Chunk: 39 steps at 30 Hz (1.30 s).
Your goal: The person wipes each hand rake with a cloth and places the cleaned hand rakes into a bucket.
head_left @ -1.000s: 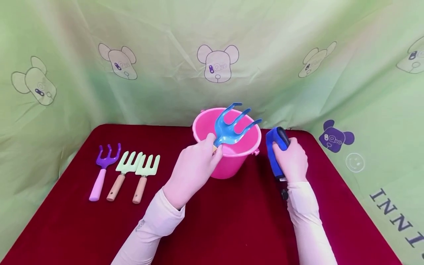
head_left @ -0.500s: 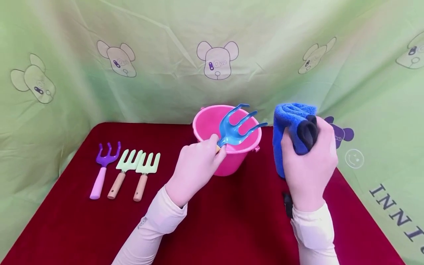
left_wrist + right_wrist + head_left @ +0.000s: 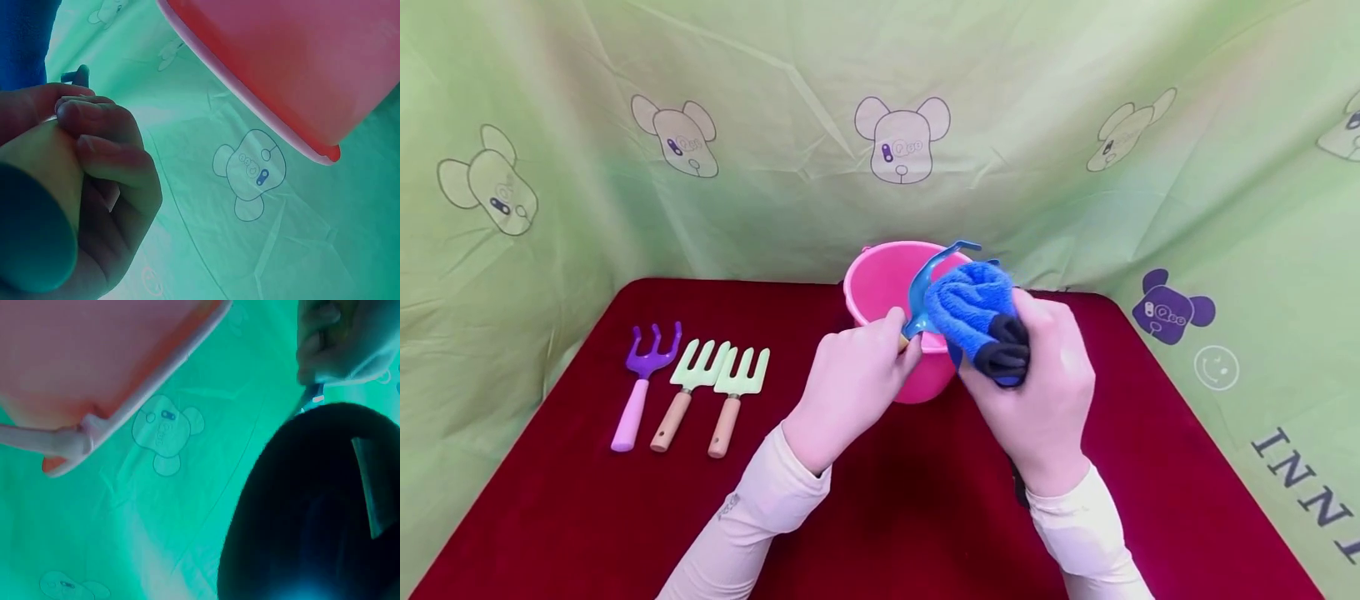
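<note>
My left hand (image 3: 853, 379) grips the handle of a blue three-pronged hand rake (image 3: 919, 302), holding it up in front of the pink bucket (image 3: 925, 382). In the left wrist view the fingers curl round its pale handle (image 3: 47, 165). A folded blue cloth (image 3: 973, 300) with black edging is held in my right hand (image 3: 1052, 392). It covers most of the rake's prongs from the head view; one prong shows above it. The right wrist view has the cloth (image 3: 294, 519) as a dark mass just below the left hand (image 3: 344, 347).
On the red-covered table (image 3: 587, 517), to the left, lie a purple hand rake (image 3: 643, 371) with a pink handle and two pale green hand forks (image 3: 688, 375) with wooden handles. A green printed curtain (image 3: 775, 208) surrounds the table's back and sides.
My right hand has lifted the blue cloth from the right of the bucket, then brought it left, over the rake's prongs. The left hand has kept its grip with little movement.
</note>
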Tool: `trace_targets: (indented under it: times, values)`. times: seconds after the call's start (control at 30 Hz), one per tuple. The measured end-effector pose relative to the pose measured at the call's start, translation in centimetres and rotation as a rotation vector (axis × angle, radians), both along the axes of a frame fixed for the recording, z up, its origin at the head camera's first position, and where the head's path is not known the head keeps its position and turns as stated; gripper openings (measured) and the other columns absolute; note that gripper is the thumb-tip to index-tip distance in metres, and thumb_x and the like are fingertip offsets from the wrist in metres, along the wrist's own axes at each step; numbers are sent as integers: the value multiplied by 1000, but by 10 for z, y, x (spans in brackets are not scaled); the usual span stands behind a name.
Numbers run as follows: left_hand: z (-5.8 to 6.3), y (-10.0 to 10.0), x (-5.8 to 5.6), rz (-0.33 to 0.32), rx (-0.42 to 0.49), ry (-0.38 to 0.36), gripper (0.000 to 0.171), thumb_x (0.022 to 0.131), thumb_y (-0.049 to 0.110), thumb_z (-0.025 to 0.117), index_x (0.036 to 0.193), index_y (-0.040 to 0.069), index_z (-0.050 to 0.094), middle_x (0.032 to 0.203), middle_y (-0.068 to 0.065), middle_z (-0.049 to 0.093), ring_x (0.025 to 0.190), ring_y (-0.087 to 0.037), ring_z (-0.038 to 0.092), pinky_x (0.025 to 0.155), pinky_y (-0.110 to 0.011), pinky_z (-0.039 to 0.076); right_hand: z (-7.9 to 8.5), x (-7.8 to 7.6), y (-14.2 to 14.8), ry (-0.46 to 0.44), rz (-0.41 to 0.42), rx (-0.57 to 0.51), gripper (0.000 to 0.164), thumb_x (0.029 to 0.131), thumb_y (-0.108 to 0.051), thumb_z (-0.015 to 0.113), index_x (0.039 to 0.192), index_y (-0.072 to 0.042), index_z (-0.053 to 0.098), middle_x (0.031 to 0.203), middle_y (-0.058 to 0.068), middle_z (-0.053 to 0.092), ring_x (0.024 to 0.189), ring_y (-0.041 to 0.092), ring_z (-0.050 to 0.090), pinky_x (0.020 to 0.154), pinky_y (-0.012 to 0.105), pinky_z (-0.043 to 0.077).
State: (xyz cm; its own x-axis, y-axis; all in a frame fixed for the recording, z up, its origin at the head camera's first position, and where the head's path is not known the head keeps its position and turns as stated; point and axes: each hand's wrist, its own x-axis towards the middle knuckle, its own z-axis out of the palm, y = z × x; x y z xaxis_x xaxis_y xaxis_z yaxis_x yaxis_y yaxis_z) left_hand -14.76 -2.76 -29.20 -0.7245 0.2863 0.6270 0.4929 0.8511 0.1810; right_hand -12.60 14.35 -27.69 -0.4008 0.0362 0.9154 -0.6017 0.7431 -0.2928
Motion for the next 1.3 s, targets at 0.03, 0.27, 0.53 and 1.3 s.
trace_targets:
  times: [0.03, 0.27, 0.53, 1.3]
  values:
    - [0, 0, 0, -2, -1, 6, 30, 90, 29, 61, 70, 13, 47, 46, 3, 38, 36, -11, 35, 37, -22, 20, -1, 0, -1, -8, 8, 25, 51, 67, -19, 78, 112, 3, 65, 96, 26, 67, 93, 33, 63, 80, 50, 53]
    - [-1, 4, 3, -21, -12, 86, 25, 88, 25, 63, 71, 13, 51, 49, 0, 52, 40, -16, 52, 35, -32, 44, -8, -4, -5, -87, -6, 147, 53, 70, -22, 80, 117, -2, 65, 104, 25, 64, 95, 34, 61, 78, 52, 54]
    - [-7, 9, 2, -40, -23, 145, 24, 87, 25, 66, 72, 11, 55, 53, -1, 61, 43, -18, 59, 37, -34, 50, -12, -9, -4, -105, -38, 181, 50, 73, -20, 80, 116, -2, 64, 107, 26, 62, 99, 34, 60, 79, 54, 55]
    - [-5, 11, 3, -17, -103, 232, 24, 90, 24, 62, 72, 10, 54, 49, 0, 55, 40, -15, 53, 35, -28, 47, -17, -22, 4, -7, -38, 157, 45, 77, -14, 78, 116, 0, 63, 105, 29, 57, 89, 35, 62, 70, 53, 56]
